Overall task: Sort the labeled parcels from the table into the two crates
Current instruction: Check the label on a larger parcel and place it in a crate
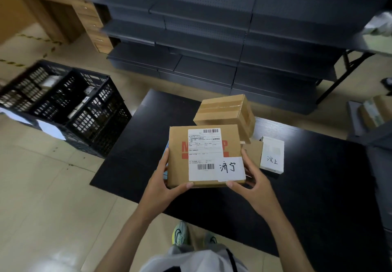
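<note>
1. Dark grey shelving (201, 38) with perforated back panels fills the far side of the scene.
2. Black table (318, 186) runs from the centre out to the right, and the parcels sit on its far-left part.
3. Black lattice crates stand side by side on the pale floor at the left: the left crate (31, 89) and the right crate (95, 114). Each has a white paper sheet (51, 129) on its near wall, and pale items show inside, though they are too blurred to name.
4. The brown cardboard parcel (178, 165) is held flat over the table's left edge. It carries a printed shipping label and a white slip with handwritten characters.
5. A taped carton (222, 110) lies tilted just beyond it, on the far side.
6. The left hand (161, 184) grips the parcel's left side, with the thumb curled over the near edge.
7. The right hand (252, 180) grips the right side in the same way, thumb on the near edge.
8. A small white box (272, 155) with handwritten characters rests on the table to the right of the held parcel.
</note>
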The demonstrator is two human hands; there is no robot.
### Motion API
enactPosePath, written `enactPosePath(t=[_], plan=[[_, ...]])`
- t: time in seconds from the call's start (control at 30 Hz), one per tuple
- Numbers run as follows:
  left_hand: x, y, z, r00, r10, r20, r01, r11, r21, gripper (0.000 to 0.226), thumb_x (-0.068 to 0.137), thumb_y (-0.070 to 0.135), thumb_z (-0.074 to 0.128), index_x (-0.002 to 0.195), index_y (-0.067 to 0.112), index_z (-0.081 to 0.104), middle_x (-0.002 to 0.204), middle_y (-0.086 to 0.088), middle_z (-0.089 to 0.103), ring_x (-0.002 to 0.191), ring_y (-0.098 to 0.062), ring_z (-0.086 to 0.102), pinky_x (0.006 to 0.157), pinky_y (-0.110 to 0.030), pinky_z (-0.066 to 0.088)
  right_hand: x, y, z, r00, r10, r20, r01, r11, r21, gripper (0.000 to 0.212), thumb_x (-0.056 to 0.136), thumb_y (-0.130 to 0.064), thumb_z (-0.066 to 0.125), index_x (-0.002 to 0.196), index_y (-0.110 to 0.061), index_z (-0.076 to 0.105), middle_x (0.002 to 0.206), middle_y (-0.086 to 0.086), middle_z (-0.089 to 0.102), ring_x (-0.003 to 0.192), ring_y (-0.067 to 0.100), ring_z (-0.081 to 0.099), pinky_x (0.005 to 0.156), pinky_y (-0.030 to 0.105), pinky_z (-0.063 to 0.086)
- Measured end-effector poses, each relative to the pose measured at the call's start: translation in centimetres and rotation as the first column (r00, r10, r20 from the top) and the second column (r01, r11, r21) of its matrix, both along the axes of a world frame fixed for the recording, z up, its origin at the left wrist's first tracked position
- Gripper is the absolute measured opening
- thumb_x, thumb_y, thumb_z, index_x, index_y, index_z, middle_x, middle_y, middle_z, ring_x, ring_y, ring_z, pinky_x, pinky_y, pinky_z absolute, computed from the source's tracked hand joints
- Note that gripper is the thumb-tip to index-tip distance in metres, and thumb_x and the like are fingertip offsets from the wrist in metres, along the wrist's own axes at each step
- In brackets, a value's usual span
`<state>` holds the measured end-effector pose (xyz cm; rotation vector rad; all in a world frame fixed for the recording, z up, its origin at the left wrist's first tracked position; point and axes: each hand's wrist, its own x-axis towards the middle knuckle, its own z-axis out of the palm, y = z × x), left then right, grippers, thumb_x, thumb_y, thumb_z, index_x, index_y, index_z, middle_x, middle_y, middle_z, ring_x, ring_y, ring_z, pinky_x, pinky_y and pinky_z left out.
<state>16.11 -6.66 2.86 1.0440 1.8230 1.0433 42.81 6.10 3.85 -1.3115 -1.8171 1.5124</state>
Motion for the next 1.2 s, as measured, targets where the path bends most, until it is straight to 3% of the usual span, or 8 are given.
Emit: enactPosePath(t=[0.1,0.23,0.37,0.5,0.7,0.87,1.07,1.2], plan=[[0.1,-1.3,0.7,0.997,0.077,-0.028,-0.078,0.997,-0.021,0.127,0.066,0.076,0.085,0.162,0.054,0.005,0.143,0.058,0.024,0.136,0.024,0.03,0.118,-0.039,0.042,-1.1,0.9,0.0,0.996,0.087,-0.032,-0.087,0.996,-0.002,0.101,0.079,-0.031,0.09,0.158,-0.047,0.031,0.143,-0.027,0.057,0.135,-0.004,0.049,0.108,0.032,0.049],[-0.3,-4.0,1.2,0.971,0.233,-0.048,-0.234,0.972,-0.027,0.126,0.065,0.075,0.086,0.162,0.054,0.008,0.151,0.045,0.03,0.14,0.01,0.038,0.113,-0.043,0.049,-4.1,1.1,-0.7,0.977,0.199,-0.077,-0.2,0.98,-0.016,0.1,0.08,-0.025,0.09,0.158,-0.044,0.03,0.139,-0.032,0.058,0.132,-0.009,0.05,0.108,0.026,0.049],[-1.9,-7.4,0.9,0.92,0.384,-0.074,-0.387,0.922,-0.019,0.124,0.067,0.06,0.092,0.163,0.052,0.013,0.14,0.049,0.04,0.126,0.014,0.048,0.1,-0.03,0.053,-8.3,0.5,-1.3,0.945,0.32,-0.075,-0.323,0.946,-0.035,0.101,0.079,-0.036,0.09,0.157,-0.051,0.029,0.143,-0.028,0.057,0.137,-0.004,0.048,0.114,0.041,0.046],[-5.1,-10.5,0.3,0.867,0.495,-0.052,-0.496,0.869,0.01,0.124,0.067,0.048,0.094,0.165,0.039,0.019,0.132,0.057,0.042,0.126,0.02,0.046,0.092,-0.019,0.054,-13.7,-0.7,-1.3,0.908,0.416,-0.056,-0.418,0.908,-0.028,0.099,0.079,-0.035,0.09,0.156,-0.053,0.031,0.142,-0.026,0.058,0.134,-0.006,0.049,0.112,0.034,0.046],[-13.3,-15.6,-0.6,0.794,0.608,0.018,-0.608,0.793,0.046,0.132,0.055,0.077,0.088,0.164,0.041,0.022,0.137,0.052,0.042,0.128,0.017,0.047,0.089,-0.012,0.052,-24.9,-3.7,-1.7,0.854,0.519,-0.04,-0.52,0.854,-0.021,0.099,0.079,-0.036,0.089,0.157,-0.052,0.029,0.139,-0.027,0.059,0.13,-0.011,0.049,0.107,0.02,0.045],[-23.0,-20.8,-0.6,0.764,0.645,0.025,-0.645,0.762,0.054,0.118,0.065,0.052,0.091,0.159,0.043,0.021,0.132,0.061,0.037,0.125,0.025,0.042,0.093,-0.012,0.049,-36.2,-8.2,-1.5,0.821,0.57,-0.016,-0.571,0.821,-0.004,0.099,0.08,-0.031,0.09,0.159,-0.043,0.032,0.142,-0.026,0.059,0.133,-0.005,0.052,0.109,0.026,0.044],[-32.1,-26.7,-1.6,0.674,0.735,0.07,-0.737,0.676,0.008,0.121,0.064,0.048,0.093,0.161,0.041,0.022,0.132,0.06,0.038,0.124,0.025,0.043,0.101,-0.029,0.052,-48.0,-12.8,-2.0,0.75,0.661,-0.013,-0.661,0.749,-0.035,0.099,0.08,-0.02,0.09,0.159,-0.038,0.033,0.139,-0.022,0.063,0.129,-0.003,0.057,0.105,0.026,0.05],[-37.5,-27.3,-2.6,0.637,0.765,0.097,-0.768,0.64,-0.003,0.122,0.063,0.046,0.092,0.163,0.038,0.023,0.127,0.063,0.039,0.119,0.028,0.043,0.094,-0.018,0.052,-54.7,-12.8,-3.1,0.726,0.688,0.005,-0.686,0.724,-0.07,0.101,0.077,-0.031,0.092,0.156,-0.05,0.032,0.141,-0.021,0.062,0.131,0.003,0.058,0.104,0.033,0.052]])
